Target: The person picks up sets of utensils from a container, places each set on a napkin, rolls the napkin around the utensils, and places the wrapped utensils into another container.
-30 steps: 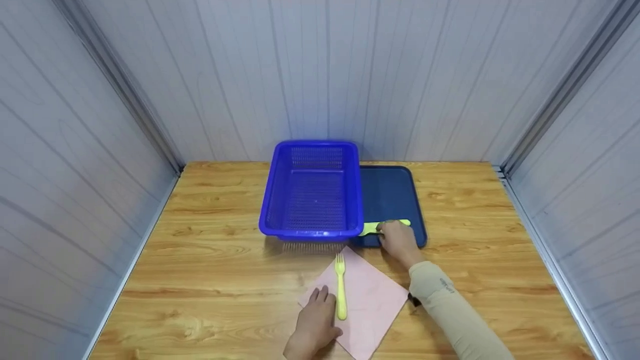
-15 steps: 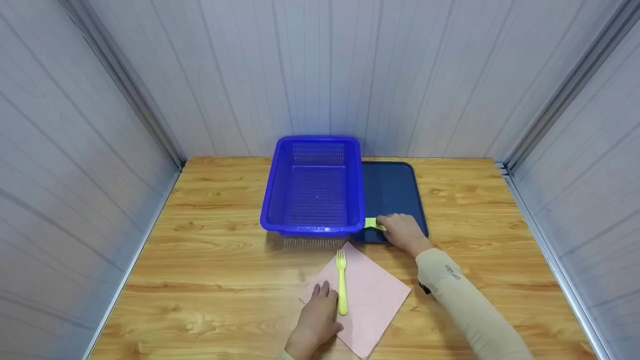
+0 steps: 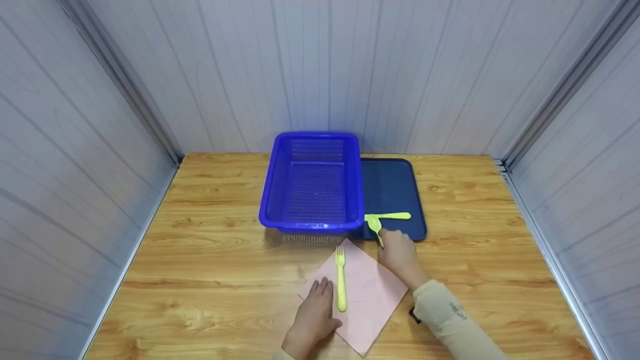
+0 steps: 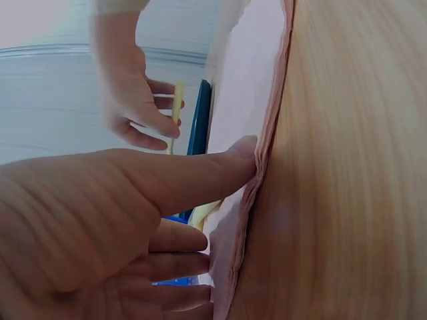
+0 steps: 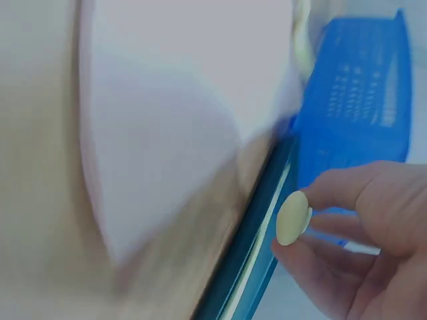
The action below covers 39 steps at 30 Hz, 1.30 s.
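Note:
A pale yellow-green spoon [image 3: 374, 225] is pinched in my right hand [image 3: 400, 256] over the front edge of the dark blue tray [image 3: 387, 182]. In the right wrist view, thumb and fingers close around the spoon's handle, its rounded end [image 5: 292, 219] facing the camera. My left hand [image 3: 311, 315] rests with straightened fingers on the left side of a stacked pink napkin [image 3: 370, 302]; its thumb [image 4: 233, 160] lies at the napkin's edge in the left wrist view. On the napkin, beside those fingers, lies a yellow-green fork [image 3: 341, 282], tines away from me.
Another yellow-green utensil [image 3: 395, 216] lies across the tray, its left end hidden by the blue plastic basket [image 3: 267, 200]. This basket stands at the back centre, overlapping the tray's left side. Panelled walls [image 3: 320, 75] enclose the wooden table [image 3: 215, 280] on three sides.
My right hand has picked up the spoon from the tray and brought it toward me, turning it; the other utensil there shows again. My left hand stays on the napkin.

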Each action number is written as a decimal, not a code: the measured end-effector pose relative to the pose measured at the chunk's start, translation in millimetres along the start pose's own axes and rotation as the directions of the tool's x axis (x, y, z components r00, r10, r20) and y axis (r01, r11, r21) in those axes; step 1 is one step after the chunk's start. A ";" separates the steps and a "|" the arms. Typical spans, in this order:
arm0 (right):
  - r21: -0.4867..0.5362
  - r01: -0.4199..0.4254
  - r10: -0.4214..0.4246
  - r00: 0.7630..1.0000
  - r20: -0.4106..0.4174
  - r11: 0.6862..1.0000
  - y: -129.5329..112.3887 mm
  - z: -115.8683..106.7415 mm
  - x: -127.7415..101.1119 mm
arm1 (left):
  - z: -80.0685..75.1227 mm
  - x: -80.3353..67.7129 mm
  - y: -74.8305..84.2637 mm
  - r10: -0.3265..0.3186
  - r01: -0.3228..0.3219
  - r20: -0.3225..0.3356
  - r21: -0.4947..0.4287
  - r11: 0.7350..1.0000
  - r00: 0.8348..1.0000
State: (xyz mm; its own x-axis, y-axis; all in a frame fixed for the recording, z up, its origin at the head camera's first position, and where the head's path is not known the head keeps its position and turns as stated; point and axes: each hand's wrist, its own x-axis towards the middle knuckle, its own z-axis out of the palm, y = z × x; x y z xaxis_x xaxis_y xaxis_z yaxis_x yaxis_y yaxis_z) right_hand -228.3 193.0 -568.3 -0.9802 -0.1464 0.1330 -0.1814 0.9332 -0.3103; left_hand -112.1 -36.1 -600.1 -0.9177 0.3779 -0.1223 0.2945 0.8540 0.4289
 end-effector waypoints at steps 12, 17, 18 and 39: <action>0.174 -0.040 0.054 0.996 -0.077 0.984 -57.2 26.3 -44.5 | -1.3 2.6 -2.1 -0.014 0.015 0.018 -0.095 0.995 1.000; 0.178 -0.083 0.094 0.994 -0.051 0.981 -71.9 35.3 -46.3 | -2.9 2.1 -2.5 0.000 0.001 0.011 -0.103 0.995 1.000; 0.178 -0.095 0.105 0.993 -0.048 0.979 -73.9 36.9 -46.4 | -2.5 2.0 -2.5 0.004 -0.003 0.009 -0.103 0.995 1.000; 0.198 -0.079 0.098 0.992 -0.085 0.977 -82.9 54.0 -55.2 | 1.5 2.4 -2.1 -0.031 0.034 0.027 -0.111 0.993 0.999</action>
State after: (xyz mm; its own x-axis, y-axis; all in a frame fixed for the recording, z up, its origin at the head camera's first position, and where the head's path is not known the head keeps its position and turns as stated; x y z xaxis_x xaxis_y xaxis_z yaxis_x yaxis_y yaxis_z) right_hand -163.4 106.0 -600.8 -0.9830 -0.0259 0.1818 -0.1151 0.8581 -0.5003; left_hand -114.4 -36.5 -602.6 -0.9190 0.3605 -0.1599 0.2314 0.8213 0.5214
